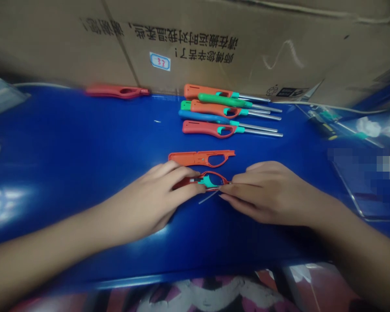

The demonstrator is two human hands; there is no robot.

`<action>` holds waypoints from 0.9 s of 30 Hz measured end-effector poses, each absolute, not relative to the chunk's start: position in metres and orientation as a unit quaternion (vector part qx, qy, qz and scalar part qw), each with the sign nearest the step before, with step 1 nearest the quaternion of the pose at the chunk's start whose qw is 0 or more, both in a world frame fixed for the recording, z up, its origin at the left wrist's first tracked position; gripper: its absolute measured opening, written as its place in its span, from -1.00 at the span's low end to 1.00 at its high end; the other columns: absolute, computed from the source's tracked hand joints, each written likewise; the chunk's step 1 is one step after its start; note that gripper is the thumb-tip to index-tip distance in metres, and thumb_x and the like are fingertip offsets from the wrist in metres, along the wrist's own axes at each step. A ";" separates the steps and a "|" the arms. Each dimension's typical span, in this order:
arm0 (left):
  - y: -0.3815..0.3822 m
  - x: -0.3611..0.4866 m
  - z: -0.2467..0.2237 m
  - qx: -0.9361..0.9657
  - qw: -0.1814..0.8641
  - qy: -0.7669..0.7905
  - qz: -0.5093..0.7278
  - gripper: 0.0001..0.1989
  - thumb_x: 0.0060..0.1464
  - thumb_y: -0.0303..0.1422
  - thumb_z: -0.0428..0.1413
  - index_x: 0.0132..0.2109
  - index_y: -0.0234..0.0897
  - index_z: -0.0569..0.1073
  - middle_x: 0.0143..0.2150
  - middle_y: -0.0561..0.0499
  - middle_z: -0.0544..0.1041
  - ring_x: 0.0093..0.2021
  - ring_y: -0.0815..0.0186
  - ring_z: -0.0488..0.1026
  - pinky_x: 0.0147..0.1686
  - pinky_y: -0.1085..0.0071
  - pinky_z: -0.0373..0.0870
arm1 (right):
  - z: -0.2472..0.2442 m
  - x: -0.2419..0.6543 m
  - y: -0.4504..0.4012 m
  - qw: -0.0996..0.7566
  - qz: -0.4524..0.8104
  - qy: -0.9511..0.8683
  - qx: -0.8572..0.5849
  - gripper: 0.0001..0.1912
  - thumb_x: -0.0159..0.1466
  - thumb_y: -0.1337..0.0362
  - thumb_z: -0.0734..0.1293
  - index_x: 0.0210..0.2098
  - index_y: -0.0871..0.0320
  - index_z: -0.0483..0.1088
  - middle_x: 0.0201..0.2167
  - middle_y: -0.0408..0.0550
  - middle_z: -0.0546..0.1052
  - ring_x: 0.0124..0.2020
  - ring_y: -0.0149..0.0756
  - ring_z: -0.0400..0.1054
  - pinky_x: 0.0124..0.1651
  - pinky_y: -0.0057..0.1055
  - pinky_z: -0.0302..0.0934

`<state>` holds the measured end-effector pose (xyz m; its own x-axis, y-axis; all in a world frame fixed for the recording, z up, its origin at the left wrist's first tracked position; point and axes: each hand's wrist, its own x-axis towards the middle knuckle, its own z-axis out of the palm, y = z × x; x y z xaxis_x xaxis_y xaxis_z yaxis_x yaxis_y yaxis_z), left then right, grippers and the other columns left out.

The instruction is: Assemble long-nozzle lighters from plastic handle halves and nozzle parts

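Observation:
My left hand (169, 190) grips the handle end of an orange lighter half-shell (214, 174), its fingers closed around it. Inside that half sits a turquoise trigger (208, 181). At its nozzle end, my right hand (263, 190) pinches with thumb and fingers together; what lies between those fingertips is mostly hidden. A thin pale tube or wire (208, 197) sticks out below the shell, towards my right fingertips. Just beyond my hands lies the other orange half-shell (195, 158), inner side up.
Several assembled long-nosed lighters (211, 128) lie stacked in a row further back. Red handle shells (117, 91) rest at the back left against a printed cardboard box (198, 26). Clear bags and small parts (364, 125) sit on the right of the blue table (100, 143).

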<state>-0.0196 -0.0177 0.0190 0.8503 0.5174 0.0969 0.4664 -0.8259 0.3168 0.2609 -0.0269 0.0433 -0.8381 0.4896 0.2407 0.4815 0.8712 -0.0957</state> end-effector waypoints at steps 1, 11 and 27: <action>-0.018 -0.020 0.019 0.951 0.146 0.259 0.089 -0.49 0.25 -0.56 0.02 0.28 -0.10 0.35 0.21 -0.10 0.40 0.14 0.06 0.32 0.09 0.09 0.40 | 0.044 0.261 -0.027 0.135 0.009 -0.958 -0.253 -0.74 0.46 0.30 0.23 -0.23 0.18 0.54 -0.50 -0.18 0.52 -0.53 -0.42 0.23 -0.40 -0.33 -0.03; -0.016 -0.018 0.019 0.932 0.206 0.265 0.135 -0.66 0.38 -0.47 -0.04 0.20 -0.18 0.44 0.14 -0.11 0.44 0.12 0.16 0.34 0.11 0.19 0.38 | 0.046 0.260 -0.028 0.106 0.004 -0.960 -0.258 -0.70 0.47 0.28 0.20 -0.26 0.17 0.55 -0.51 -0.17 0.50 -0.54 -0.41 0.22 -0.41 -0.30 -0.03; -0.015 -0.019 0.020 0.921 0.232 0.265 0.165 -0.65 0.36 -0.50 0.00 0.18 -0.13 0.48 0.15 -0.09 0.47 0.13 0.17 0.37 0.10 0.18 0.41 | 0.049 0.259 -0.028 0.089 0.029 -0.959 -0.267 -0.72 0.46 0.26 0.23 -0.28 0.17 0.54 -0.48 -0.17 0.56 -0.53 -0.42 0.28 -0.40 -0.32 -0.01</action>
<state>-0.0187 -0.0152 0.0204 0.8055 0.5641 0.1816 0.4112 -0.7527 0.5142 0.2592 -0.0281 0.0491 -0.8415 0.5177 0.1546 0.5075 0.8555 -0.1026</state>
